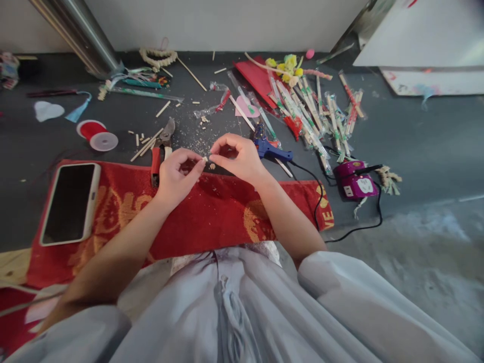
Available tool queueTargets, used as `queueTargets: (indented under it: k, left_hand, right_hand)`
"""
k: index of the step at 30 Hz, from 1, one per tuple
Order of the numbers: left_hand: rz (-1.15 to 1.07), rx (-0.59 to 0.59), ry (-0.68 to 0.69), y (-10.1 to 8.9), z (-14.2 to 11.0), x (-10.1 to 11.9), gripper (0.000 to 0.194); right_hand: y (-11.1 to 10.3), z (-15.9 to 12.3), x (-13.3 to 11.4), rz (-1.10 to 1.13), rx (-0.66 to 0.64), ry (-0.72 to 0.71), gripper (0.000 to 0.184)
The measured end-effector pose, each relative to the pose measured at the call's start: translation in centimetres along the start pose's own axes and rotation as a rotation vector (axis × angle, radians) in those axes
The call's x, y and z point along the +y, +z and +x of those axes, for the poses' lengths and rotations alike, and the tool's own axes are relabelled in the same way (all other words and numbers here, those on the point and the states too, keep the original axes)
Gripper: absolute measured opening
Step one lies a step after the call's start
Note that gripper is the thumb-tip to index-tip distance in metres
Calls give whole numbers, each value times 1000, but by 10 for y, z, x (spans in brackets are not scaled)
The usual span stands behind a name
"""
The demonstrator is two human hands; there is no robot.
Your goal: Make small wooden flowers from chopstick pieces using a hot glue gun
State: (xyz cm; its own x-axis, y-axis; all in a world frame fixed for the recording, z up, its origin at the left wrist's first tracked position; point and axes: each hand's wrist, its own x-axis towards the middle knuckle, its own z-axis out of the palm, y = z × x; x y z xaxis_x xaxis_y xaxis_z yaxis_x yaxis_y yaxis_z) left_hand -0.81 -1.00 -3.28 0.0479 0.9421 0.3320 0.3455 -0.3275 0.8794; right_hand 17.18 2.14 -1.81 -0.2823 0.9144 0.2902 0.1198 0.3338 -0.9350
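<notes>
Above the far edge of a red towel (212,212), my left hand (176,176) pinches a small pale piece of wooden stick (204,159) between thumb and forefinger. Just to the right of that piece is my right hand (242,159), its thumb and forefinger closed to a pinch. Whether anything is between those fingertips is too small to make out. Pliers-like cutters (166,133) with a red handle lie beside my left hand. A blue glue gun (272,150) rests to the right of my right hand. Wood crumbs and short stick pieces are scattered beyond both hands.
A phone (70,201) lies on the towel at left, below a spool of red thread (93,132). Wrapped chopsticks (302,111) pile up at back right. A black cord runs near a purple power box (355,180). A metal post (81,35) stands at back left.
</notes>
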Motion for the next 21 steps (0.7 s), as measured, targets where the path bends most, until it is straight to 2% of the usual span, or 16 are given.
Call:
queueTargets:
  k: [7, 15, 21]
  left_hand:
    - [82, 15, 80, -1, -1, 2, 6]
    - [245, 83, 254, -4, 0, 8, 5]
    - [273, 78, 275, -5, -1, 8, 4]
  right_hand:
    - [6, -2, 6, 72, -54, 56, 27]
    - [7, -2, 6, 111, -54, 46, 22]
    - [6, -2, 5, 90, -74, -3, 21]
